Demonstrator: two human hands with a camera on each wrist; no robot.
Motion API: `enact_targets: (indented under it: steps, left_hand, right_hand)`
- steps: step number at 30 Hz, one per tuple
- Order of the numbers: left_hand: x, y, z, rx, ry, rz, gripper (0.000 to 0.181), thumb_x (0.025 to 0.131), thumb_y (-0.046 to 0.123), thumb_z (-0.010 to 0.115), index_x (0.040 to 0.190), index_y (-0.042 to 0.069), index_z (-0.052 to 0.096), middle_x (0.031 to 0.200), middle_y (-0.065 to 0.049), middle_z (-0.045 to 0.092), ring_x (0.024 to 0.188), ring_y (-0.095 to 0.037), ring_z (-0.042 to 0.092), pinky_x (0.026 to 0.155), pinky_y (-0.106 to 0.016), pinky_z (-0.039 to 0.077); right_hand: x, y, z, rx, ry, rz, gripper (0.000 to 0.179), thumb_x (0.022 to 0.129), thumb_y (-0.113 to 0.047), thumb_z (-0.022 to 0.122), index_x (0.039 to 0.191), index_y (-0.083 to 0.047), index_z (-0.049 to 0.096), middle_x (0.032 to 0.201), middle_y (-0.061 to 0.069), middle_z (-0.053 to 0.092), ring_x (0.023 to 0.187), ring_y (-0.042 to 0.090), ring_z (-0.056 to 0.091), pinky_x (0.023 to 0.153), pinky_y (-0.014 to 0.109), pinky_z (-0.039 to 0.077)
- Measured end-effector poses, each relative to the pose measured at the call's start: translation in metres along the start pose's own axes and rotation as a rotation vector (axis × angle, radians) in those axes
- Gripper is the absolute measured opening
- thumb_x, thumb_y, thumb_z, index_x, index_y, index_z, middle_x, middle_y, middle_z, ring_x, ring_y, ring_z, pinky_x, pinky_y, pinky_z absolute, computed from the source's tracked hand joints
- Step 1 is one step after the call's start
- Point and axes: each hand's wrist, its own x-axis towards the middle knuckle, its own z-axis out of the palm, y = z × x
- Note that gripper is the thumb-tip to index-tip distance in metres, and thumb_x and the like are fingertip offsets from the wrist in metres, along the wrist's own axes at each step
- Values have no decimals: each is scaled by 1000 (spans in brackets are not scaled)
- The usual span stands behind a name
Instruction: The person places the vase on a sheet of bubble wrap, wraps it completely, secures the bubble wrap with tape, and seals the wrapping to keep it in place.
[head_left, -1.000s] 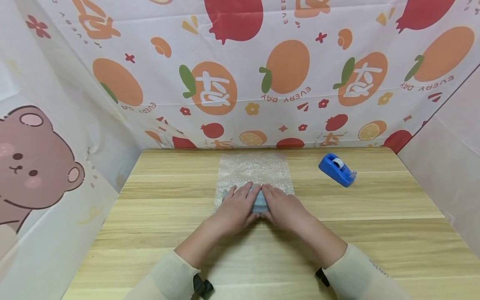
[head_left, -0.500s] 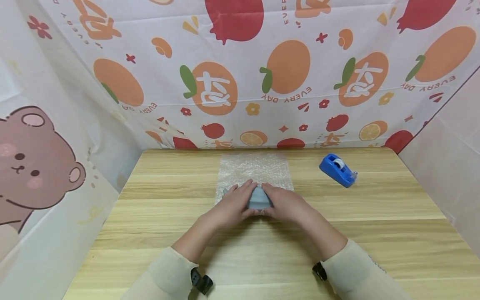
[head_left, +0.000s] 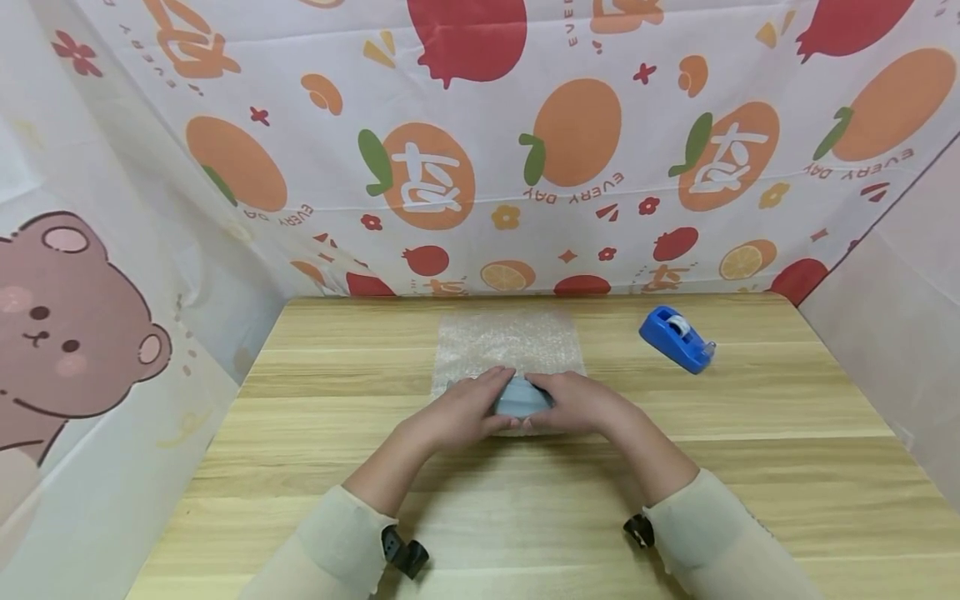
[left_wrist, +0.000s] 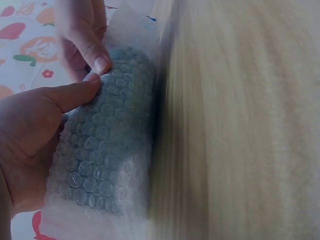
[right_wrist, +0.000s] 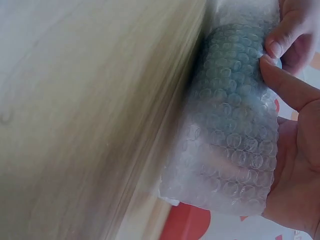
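Observation:
A blue-grey object (head_left: 522, 397) lies crosswise on the near part of a bubble wrap sheet (head_left: 510, 337), between my hands. What kind of object it is cannot be told. Both wrist views show bubble wrap (left_wrist: 110, 130) covering its near side. My left hand (head_left: 463, 414) holds the wrapped object from the left, thumb pressed on the near side and fingers over the far side. From the right, my right hand (head_left: 583, 403) grips it the same way. The two thumbtips meet or nearly meet at the middle, as the right wrist view of the bubble wrap (right_wrist: 230, 135) shows.
A blue tape dispenser (head_left: 677, 339) with a roll of tape stands at the back right of the wooden table (head_left: 322, 467). Behind the table hangs a fruit-print cloth (head_left: 495, 167). Another cloth with a bear print (head_left: 67, 333) hangs on the left.
My hands have drawn slightly apart, the right one moving right, and more of the blue-grey object shows between them. The thumbs stay on its near side. The tape dispenser has not moved.

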Motion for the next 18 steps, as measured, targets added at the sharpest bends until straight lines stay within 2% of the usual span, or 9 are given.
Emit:
enact_targets:
  steps: [11, 18]
  left_hand:
    - [0, 2, -3, -17, -38, -28, 72, 96, 41, 61, 153, 8, 32, 154, -9, 40, 133, -29, 48, 106, -54, 39]
    - [1, 1, -6, -57, -92, -51, 72, 96, 44, 59, 153, 9, 31, 151, -6, 44, 127, -23, 50, 104, -46, 42]
  right_hand:
    - [0, 1, -2, 49, -30, -12, 75, 86, -44, 73, 148, -13, 45, 142, 8, 55, 115, 19, 56, 99, 43, 46]
    - [-1, 4, -3, 98, -75, -37, 74, 89, -48, 69, 148, -12, 44, 144, 6, 53, 117, 18, 55, 100, 44, 45]
